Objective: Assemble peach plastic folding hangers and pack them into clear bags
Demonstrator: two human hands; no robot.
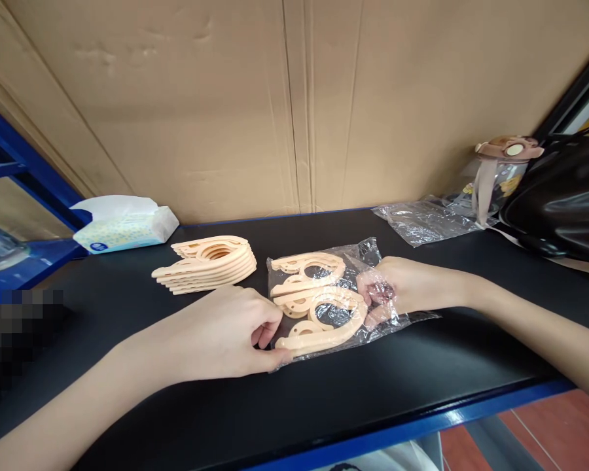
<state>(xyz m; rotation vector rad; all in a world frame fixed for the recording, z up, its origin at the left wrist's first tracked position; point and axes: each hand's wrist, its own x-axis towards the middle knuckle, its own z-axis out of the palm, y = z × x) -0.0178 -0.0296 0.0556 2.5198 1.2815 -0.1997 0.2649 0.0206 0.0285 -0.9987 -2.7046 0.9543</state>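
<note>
A clear plastic bag [363, 252] lies flat on the black tabletop, with beige folding clothes hangers [341, 335] inside in two groups. My left hand [230, 333] pinches the bag's near left corner between thumb and curled fingers. At the bag's right end, my right hand [397, 288] has its fingers bent under the clear film, closed about the right edge of the hangers; its fingertips are partly hidden by glare. Beyond my left hand stands a neat stack of matching folding hangers [216, 265], outside the bag.
A tissue pack [122, 226] sits at the back left. Another clear plastic bag [422, 219] lies at the back right, beside a strapped drinking bottle [505, 170] and a black bag [564, 196]. Cardboard [226, 118] walls off the back; a blue edge [471, 415] borders the tabletop's front.
</note>
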